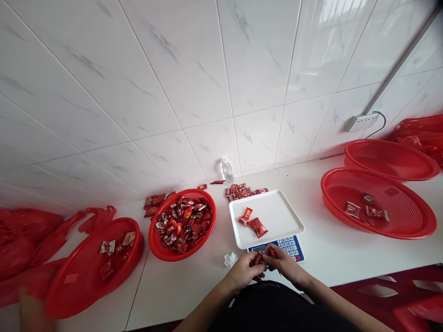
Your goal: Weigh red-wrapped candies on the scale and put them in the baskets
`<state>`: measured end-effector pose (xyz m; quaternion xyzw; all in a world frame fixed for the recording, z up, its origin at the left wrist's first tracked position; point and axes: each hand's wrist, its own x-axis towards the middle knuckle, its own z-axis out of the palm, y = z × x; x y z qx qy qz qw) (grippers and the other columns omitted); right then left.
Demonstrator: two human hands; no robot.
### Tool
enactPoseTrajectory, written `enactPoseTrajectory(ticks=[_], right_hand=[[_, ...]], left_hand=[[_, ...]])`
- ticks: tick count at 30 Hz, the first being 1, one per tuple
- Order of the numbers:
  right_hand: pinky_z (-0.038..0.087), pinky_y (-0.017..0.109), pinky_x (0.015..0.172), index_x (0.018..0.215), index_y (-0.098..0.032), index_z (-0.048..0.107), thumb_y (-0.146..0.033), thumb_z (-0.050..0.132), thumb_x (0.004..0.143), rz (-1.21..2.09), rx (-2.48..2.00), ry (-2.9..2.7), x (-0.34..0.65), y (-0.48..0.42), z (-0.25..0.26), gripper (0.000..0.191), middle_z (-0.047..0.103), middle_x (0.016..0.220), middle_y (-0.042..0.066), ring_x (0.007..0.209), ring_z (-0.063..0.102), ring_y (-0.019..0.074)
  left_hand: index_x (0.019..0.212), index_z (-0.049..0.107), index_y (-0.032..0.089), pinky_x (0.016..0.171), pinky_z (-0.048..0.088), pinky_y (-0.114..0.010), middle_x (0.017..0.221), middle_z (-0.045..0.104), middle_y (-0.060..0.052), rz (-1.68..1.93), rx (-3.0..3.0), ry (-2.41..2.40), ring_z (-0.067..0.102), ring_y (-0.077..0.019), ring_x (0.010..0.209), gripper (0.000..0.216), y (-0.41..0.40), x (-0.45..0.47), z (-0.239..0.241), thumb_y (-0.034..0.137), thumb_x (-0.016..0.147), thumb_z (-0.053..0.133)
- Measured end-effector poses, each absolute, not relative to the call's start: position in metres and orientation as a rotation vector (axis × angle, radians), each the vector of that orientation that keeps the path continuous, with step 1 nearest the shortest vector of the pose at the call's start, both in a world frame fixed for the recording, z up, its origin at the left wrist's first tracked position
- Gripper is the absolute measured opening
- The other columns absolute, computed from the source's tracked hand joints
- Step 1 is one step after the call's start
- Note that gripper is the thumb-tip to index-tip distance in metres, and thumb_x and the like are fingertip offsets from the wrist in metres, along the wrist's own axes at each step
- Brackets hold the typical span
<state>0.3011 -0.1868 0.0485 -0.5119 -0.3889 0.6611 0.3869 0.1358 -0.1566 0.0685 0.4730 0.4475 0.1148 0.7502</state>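
My left hand (244,271) and my right hand (282,263) meet at the table's front edge, fingers pinched on a small red candy wrapper (259,259) between them. Just beyond them stands a scale with a blue keypad (290,246) and a white tray (277,214) on top. Two red candy packets (256,227) lie at the tray's left side. A red basket (182,223) full of wrapped candies sits to the left of the scale.
A red basket (93,263) with a few candies is at far left, red bags (27,240) beside it. Two red baskets (379,203) stand at right, the nearer holding a few packets. A water bottle (227,172), loose candies (244,191) and crumpled paper (230,259) lie around.
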Motion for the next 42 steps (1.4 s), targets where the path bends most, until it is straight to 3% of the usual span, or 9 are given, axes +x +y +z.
enactPoseTrajectory(ticks=[21, 35, 42], right_hand=[[0.037, 0.027, 0.056, 0.067, -0.020, 0.046, -0.049, 0.062, 0.072, 1.628, -1.316, -0.935, 0.305, -0.188, 0.046, 0.034, 0.048, 0.058, -0.005, 0.056, 0.045, 0.0114], [0.033, 0.026, 0.058, 0.070, -0.019, 0.048, -0.044, 0.065, 0.071, 1.825, -1.130, -0.694, 0.310, -0.184, 0.054, 0.030, 0.054, 0.062, -0.003, 0.056, 0.046, 0.0106], [0.033, 0.027, 0.057, 0.068, -0.019, 0.046, -0.044, 0.061, 0.075, 1.780, -1.214, -0.761, 0.312, -0.184, 0.047, 0.030, 0.053, 0.061, -0.004, 0.056, 0.045, 0.0112]], left_hand=[[0.096, 0.054, 0.016, 0.071, 0.043, -0.031, 0.094, 0.060, -0.006, 0.221, 1.039, 0.951, 0.058, -0.0149, 0.077, 0.041, -0.153, 0.140, 0.070, 0.046, 0.071, 0.064], [0.086, 0.056, 0.014, 0.070, 0.043, -0.029, 0.083, 0.060, -0.003, 0.283, 1.046, 0.887, 0.058, -0.0147, 0.073, 0.037, -0.144, 0.140, 0.081, 0.045, 0.068, 0.068], [0.093, 0.057, 0.014, 0.067, 0.043, -0.030, 0.083, 0.061, -0.004, 0.216, 1.055, 0.930, 0.058, -0.0153, 0.074, 0.041, -0.146, 0.143, 0.074, 0.046, 0.070, 0.065]])
